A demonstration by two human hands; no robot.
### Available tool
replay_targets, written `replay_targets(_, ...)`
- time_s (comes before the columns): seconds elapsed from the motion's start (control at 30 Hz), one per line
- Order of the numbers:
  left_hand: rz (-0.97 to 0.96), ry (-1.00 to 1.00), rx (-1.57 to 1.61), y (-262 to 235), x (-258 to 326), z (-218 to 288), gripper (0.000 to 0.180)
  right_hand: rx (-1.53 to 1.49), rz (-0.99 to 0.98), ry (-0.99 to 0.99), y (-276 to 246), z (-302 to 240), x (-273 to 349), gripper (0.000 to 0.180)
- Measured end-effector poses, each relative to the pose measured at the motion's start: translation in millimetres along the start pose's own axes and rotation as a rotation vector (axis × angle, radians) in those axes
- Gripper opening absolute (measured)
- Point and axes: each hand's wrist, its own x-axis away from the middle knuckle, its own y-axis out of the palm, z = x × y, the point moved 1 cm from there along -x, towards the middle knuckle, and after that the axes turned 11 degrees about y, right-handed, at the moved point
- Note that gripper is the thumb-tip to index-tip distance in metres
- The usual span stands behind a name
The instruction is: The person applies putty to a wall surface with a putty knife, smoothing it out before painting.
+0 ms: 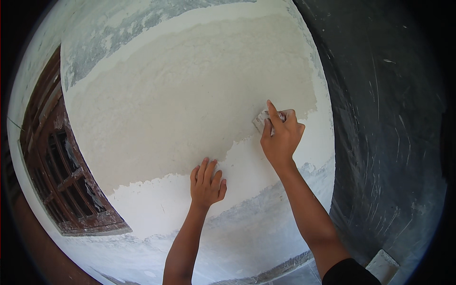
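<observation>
In front of me is a wall [190, 95] with a broad beige-grey coat across its middle and a smoother white band [156, 204] below, meeting along a ragged edge. My right hand [284, 137] grips a small flat scraper [261, 119] smeared with white, its face against the wall near that edge. The index finger stretches over it; my palm and fingers hide most of its handle. Lower and to the left, my left hand [206, 185] rests its spread fingertips on the wall where beige meets white. It holds nothing.
At the left, a brown wooden window [71, 180] with bars is set in the wall. A dark, scratched surface [384, 133] runs along the right side. A pale rectangular object [383, 267] lies at the lower right, beside my black sleeve [349, 273].
</observation>
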Motion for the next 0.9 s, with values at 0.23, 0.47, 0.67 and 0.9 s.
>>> replay_targets(0.23, 0.006, -0.014, 0.006, 0, 0, 1, 0.024, 0.022, -0.025, 0.015, -1, -1, 0, 0.046)
replay_targets(0.47, -0.018, -0.025, -0.022, -5, -5, 0, 0.019, 0.03, -0.072, 0.006, 6, 0, -5, 0.048)
replay_targets(0.67, -0.035, -0.022, 0.003, -3, -8, 2, 0.02, -0.277, -0.406, -0.096, 6, -20, 17, 0.048)
replay_targets(0.9, -0.019, -0.035, -0.002, -3, -7, 2, 0.02, -0.231, -0.279, -0.055, 1, -14, 11, 0.046)
